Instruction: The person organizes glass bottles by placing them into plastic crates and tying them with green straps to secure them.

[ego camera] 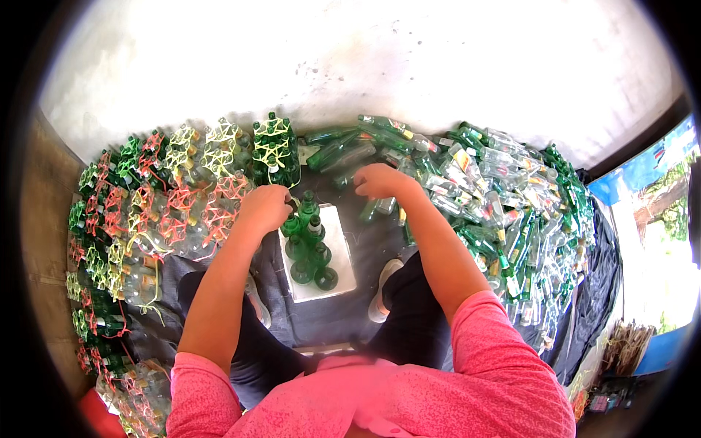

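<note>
Several green glass bottles stand upright in a tight cluster on a white board between my feet. My left hand is just left of the bottle necks, with its fingers curled. A thin pale strand shows by its fingertips, but whether the hand grips it is unclear. My right hand hangs over the near edge of the heap of loose bottles, right of the cluster. Its fingers are bent, and a blurred green bottle lies close by them; contact cannot be made out.
To the left stand rows of bottle bundles tied with red and yellow cord. A green bundle stands against the white wall. Dark sheeting covers the floor. My shoes flank the board.
</note>
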